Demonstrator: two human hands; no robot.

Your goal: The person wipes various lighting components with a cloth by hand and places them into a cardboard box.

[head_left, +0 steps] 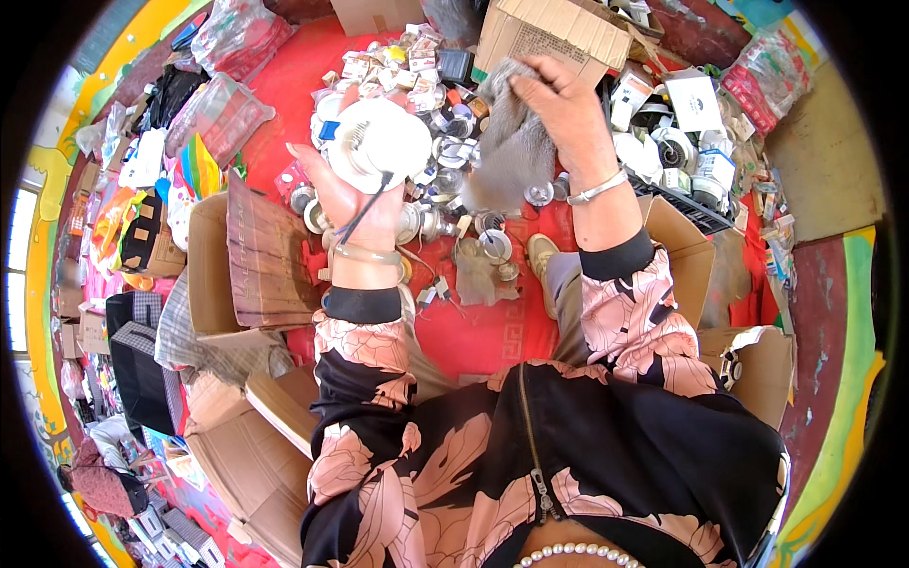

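My left hand [343, 194] holds up a round white recessed light fitting [383, 142], with a dark wire hanging from it over my wrist. My right hand [568, 109] grips a grey cloth [511, 151] that hangs down to the right of the fitting, apart from it. Both hands are raised above a heap of similar round metal and white fittings [454, 204] lying on a red mat [473, 331].
An open cardboard box [213, 275] with a brown flap stands to my left. Another box [686, 251] sits by my right arm. A large carton [549, 33] lies beyond the heap. Small white boxes [696, 99] and plastic bags [227, 114] surround the mat.
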